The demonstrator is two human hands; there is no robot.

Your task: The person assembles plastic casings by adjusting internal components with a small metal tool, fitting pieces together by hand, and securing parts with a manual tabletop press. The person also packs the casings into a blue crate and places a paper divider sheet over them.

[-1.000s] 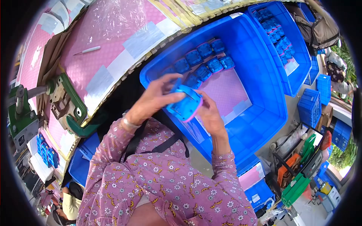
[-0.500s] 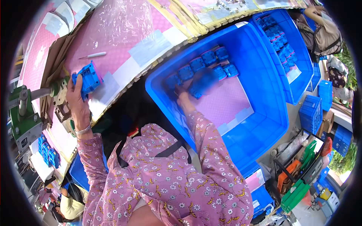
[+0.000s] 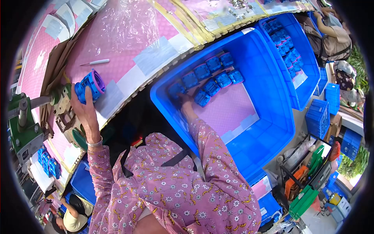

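My left hand (image 3: pixel 85 109) is closed round a blue plastic housing (image 3: pixel 92 82) at the left edge of the pink-covered table. A pink ring rims the housing's round opening, which faces right. Inside the big blue bin (image 3: pixel 269 128), my right hand (image 3: pixel 187 106) has its fingers on the leftmost blue housing (image 3: pixel 176 90) of the back row; the fingertips are partly hidden against it. Several similar blue housings (image 3: pixel 212 86) stand in two rows on a pink sheet (image 3: pixel 230 107) in the bin.
A white-handled pointed tool (image 3: pixel 95 62) lies on the table (image 3: pixel 113 46). A green metal machine (image 3: pixel 25 128) stands at far left, near more blue housings (image 3: pixel 48 163). Another blue bin (image 3: pixel 309 85) holds several housings. Other people (image 3: pixel 335 37) are at upper right and lower left.
The housing in my left hand has turned, so its ringed opening now shows. My right hand stays by the same housing in the bin. The view has shifted slightly.
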